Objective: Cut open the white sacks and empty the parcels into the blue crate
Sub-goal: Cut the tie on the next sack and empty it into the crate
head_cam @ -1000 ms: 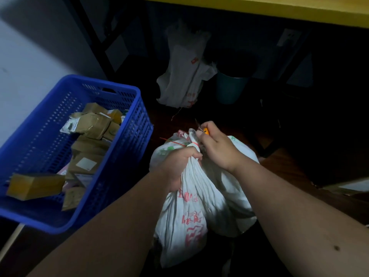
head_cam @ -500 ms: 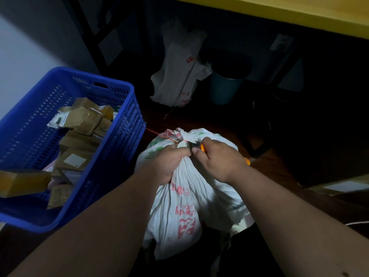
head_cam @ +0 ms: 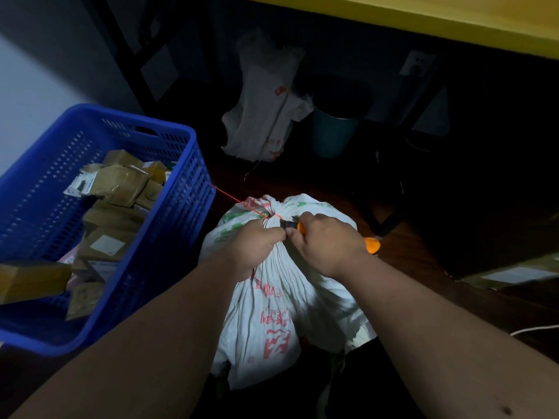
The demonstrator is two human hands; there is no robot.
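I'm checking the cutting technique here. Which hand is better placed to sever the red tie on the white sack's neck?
Right. The right hand holds the orange-handled cutter with its tip at the thin red string tie, while the left hand is occupied gripping the bunched neck of the white woven sack.

Two bare forearms enter from the bottom of the frame, no sleeves, watch or rings visible. The left hand (head_cam: 254,246) and right hand (head_cam: 328,241) are ungloved. A small dark mole sits on the right forearm, lower right corner.
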